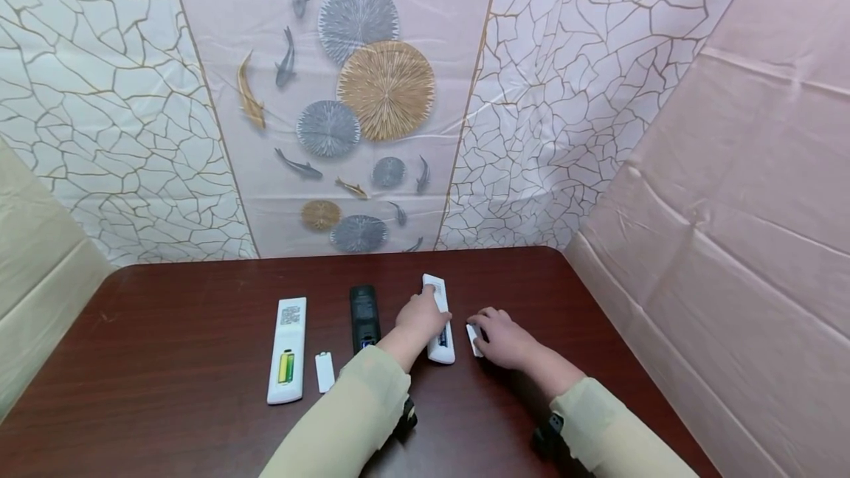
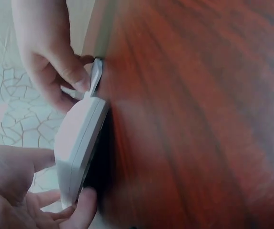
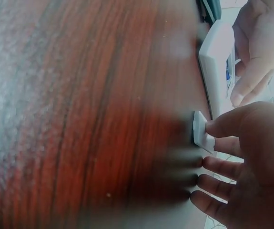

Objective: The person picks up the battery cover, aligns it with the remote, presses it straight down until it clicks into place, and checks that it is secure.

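My left hand (image 1: 421,316) holds a white remote control (image 1: 441,351) by its sides, back up on the table. A blue battery shows in its uncovered compartment in the right wrist view. Just right of it, my right hand (image 1: 506,339) pinches a small white battery cover (image 1: 474,341) between thumb and index finger, low over the tabletop. Seen from the left wrist, the cover (image 2: 96,76) stands tilted beyond the near end of the remote (image 2: 77,138). The other fingertips of the right hand (image 3: 263,148) come down on the table.
Left of the hands lie a black remote (image 1: 364,312), partly behind the left sleeve, another white battery cover (image 1: 324,372) and a white remote (image 1: 290,323) with yellow-green batteries (image 1: 286,366) in it. The dark wooden table (image 1: 166,360) ends at patterned cloth behind.
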Demonstrator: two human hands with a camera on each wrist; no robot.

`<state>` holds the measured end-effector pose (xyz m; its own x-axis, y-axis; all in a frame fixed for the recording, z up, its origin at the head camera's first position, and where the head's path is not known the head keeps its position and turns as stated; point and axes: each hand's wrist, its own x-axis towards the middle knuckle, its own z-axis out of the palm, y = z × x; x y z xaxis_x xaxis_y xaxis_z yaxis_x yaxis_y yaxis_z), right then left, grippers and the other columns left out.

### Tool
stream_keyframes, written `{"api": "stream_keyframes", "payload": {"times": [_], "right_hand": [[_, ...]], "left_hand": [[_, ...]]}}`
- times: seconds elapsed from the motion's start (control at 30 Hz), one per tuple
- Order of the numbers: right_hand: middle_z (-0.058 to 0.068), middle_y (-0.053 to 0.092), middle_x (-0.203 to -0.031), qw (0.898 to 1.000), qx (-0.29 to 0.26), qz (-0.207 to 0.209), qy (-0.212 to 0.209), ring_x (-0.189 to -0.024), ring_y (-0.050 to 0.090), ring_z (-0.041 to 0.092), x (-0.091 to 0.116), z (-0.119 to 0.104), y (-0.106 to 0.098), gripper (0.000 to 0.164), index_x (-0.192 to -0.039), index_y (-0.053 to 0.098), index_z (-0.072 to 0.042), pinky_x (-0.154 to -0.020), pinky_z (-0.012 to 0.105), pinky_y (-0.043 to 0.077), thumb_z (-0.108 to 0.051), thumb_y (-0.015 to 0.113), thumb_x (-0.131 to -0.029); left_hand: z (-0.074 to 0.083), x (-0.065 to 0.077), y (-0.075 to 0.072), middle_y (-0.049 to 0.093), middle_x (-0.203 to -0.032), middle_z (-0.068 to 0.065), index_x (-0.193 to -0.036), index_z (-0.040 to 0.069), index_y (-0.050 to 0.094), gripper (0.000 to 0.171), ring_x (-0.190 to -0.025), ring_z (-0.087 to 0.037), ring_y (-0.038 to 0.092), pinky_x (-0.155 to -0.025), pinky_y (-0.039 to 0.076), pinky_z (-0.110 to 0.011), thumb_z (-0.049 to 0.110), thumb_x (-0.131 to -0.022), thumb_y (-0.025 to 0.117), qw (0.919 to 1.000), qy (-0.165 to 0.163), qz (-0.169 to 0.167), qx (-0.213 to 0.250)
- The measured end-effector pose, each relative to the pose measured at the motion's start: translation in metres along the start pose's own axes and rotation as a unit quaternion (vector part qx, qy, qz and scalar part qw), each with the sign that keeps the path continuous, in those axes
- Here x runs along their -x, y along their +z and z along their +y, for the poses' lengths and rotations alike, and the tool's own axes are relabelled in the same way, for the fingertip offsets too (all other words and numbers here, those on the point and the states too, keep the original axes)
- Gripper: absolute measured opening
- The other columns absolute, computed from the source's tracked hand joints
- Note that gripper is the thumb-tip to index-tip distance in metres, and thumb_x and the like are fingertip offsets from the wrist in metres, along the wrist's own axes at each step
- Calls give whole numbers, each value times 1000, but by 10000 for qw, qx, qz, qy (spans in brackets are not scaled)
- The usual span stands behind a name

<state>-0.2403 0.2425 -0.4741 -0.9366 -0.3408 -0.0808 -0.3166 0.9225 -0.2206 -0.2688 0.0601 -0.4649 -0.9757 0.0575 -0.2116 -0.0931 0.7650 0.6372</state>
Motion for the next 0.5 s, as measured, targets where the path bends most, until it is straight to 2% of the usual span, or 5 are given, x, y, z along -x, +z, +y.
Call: {"api": "stream_keyframes", "payload": {"times": [0.13, 0.3, 0.37, 0.5], "right_hand": [[10, 57, -124, 10000, -83, -31, 46, -116, 51, 28, -1, 0, -2, 33, -126, 64, -8, -94, 44, 48, -18, 65, -95], [9, 59, -118, 9998, -181, -23, 37, -110, 53, 25, 0, 1, -5, 31, -122, 66, -6, -93, 43, 48, -16, 68, -93], [8, 59, -115, 9997, -226, -12, 52, -108, 54, 24, 0, 1, -5, 31, -121, 66, -5, -92, 42, 49, -16, 69, -92], [6, 60, -108, 9992, -397, 63, 76, -100, 55, 21, -1, 3, -5, 29, -117, 67, -5, -89, 40, 49, -15, 72, -90]], "left_hand": [[-4, -7, -4, 63, -123, -16, -155, 5, 27, 72, -94, -25, 66, -77, 55, -41, 33, -98, 62, 9998, -171, 74, 98], [-7, -9, -8, 64, -109, -17, -153, 0, 28, 66, -77, -22, 65, -58, 55, -36, 28, -101, 57, 9977, -338, -37, 583], [-8, -10, -9, 63, -104, -16, -149, -1, 35, 60, -72, -21, 64, -51, 53, -34, 26, -101, 57, 9958, -399, -121, 810], [-10, -12, -10, 64, -91, -12, -130, -1, 54, 40, -65, -20, 63, -47, 52, -33, 26, -101, 57, 9946, -423, -193, 932]]}}
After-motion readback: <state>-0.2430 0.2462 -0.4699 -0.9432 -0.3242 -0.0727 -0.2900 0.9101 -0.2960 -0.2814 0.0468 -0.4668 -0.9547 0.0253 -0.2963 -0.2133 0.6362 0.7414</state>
